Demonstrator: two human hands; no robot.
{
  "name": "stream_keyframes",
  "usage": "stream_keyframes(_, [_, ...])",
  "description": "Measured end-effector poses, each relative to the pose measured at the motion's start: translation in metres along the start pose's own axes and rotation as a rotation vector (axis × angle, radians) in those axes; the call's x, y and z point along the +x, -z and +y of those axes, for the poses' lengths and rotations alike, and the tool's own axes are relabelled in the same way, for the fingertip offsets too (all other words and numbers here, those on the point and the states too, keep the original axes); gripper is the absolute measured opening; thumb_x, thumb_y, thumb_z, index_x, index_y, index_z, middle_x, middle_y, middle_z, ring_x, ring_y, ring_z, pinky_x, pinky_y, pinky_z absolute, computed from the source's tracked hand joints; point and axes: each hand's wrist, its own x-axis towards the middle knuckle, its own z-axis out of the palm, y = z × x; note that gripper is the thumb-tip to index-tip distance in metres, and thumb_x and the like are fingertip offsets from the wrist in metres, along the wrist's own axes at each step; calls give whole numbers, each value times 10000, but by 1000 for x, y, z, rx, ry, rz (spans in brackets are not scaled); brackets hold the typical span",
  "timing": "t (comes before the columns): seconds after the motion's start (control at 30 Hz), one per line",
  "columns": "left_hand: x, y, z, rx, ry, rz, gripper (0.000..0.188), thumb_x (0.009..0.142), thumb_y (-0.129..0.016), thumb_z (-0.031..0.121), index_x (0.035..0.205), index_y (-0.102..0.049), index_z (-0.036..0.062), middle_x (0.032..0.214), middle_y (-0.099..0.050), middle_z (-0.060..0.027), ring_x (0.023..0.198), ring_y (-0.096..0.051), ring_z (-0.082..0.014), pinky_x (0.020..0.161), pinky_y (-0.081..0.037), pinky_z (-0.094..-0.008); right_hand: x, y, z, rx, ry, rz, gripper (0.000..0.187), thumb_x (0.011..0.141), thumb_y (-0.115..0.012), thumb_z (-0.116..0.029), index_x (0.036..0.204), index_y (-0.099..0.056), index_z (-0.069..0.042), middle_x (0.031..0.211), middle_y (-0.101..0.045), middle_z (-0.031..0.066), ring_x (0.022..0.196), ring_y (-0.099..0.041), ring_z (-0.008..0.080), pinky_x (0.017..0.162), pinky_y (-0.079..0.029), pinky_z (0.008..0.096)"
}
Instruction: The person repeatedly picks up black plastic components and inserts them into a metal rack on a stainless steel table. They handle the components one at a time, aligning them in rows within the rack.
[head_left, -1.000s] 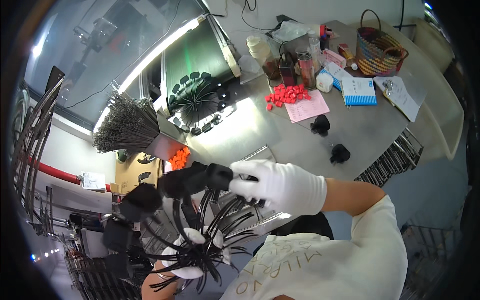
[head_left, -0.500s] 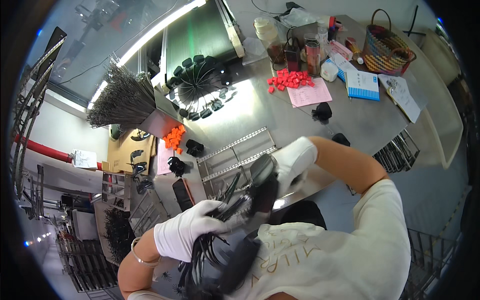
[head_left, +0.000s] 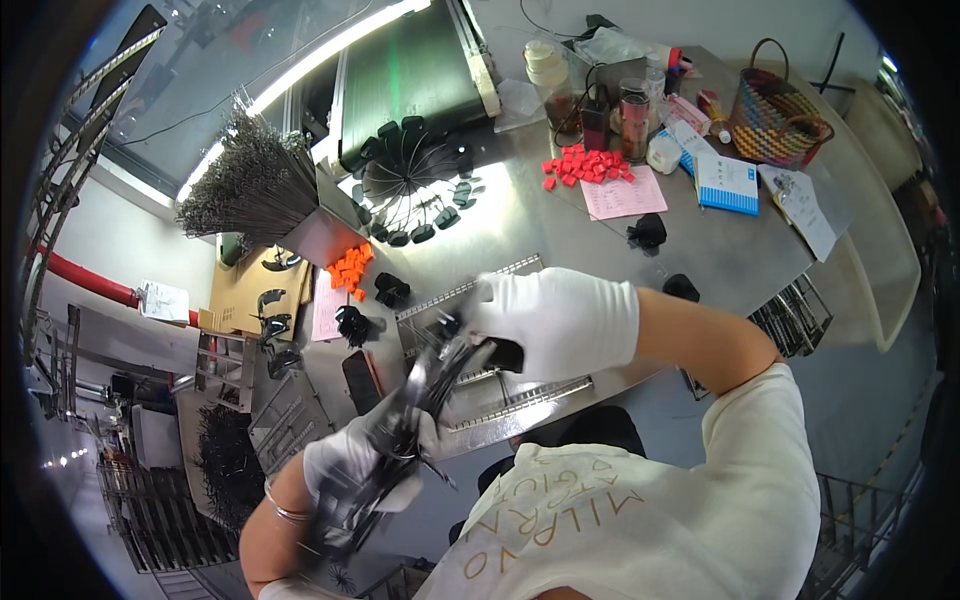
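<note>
My gloved left hand [head_left: 365, 460] is closed round the middle of a bundle of long black parts [head_left: 430, 385], blurred by motion. The bundle slants from my left forearm up toward my right hand. My right hand [head_left: 555, 325], also in a white glove, has its fingers curled at the bundle's upper end, with a dark piece under the fingers; its exact grip is partly hidden. Below both hands lies a metal rack with toothed rails [head_left: 530, 400] on the steel table [head_left: 480, 245], partly covered by the bundle and my right hand.
Thin rods with black heads [head_left: 408, 185] lie fanned in a ring before a green conveyor belt [head_left: 405, 80]. Nearby are a box of wire rods [head_left: 325, 235], orange pieces [head_left: 350, 270], red pieces [head_left: 590, 165], black clusters [head_left: 352, 323], a phone-like slab [head_left: 362, 382], bottles [head_left: 634, 120] and a woven basket [head_left: 770, 120].
The bundle has swung upward and left, and its wide dark heads no longer hang before my shirt. My right hand has shifted left over the rack, toward my left hand.
</note>
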Motion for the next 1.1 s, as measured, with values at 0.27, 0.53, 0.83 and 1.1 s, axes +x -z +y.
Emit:
stream_keyframes(0.27, [-60, 10, -27, -292, 83, 174, 395, 897, -803, 82, 1227, -588, 45, 1340, -546, -167, 1262, -580, -379, 1109, -469, -518, -36, -16, 12, 495, -269, -159, 332, 855, -685, -70, 1187, -693, -84, 1084, -690, 100, 1045, -690, 241, 842, -585, 349])
stream_keyframes(0.53, [-18, -8, -5, -552, 45, -94, 448, 845, -814, -25, 1203, -566, 80, 1350, -515, -216, 1220, -631, -377, 1040, -506, -496, 32, 11, -50, -794, 145, 190, 332, 840, -704, -223, 1158, -657, -137, 1046, -617, 68, 724, -672, 199, 538, -532, 291])
stream_keyframes(0.83, [-38, 18, 9, 116, 235, -6, 592, 814, -864, 155, 1308, -556, 47, 1324, -560, -138, 1166, -625, -276, 1002, -508, -384, -12, 17, -33, 132, -70, -108, 273, 885, -794, -217, 1112, -709, -90, 1154, -687, 83, 1023, -691, 250, 855, -592, 361])
stream_keyframes(1.1, [10, 25, 11, -164, 236, -139, 659, 796, -853, 80, 1348, -493, 63, 1297, -563, -177, 1202, -636, -286, 1047, -486, -436, 44, 27, -44, -692, 77, 92, 324, 852, -694, -184, 1171, -691, -128, 1136, -657, 75, 761, -708, 218, 471, -528, 323])
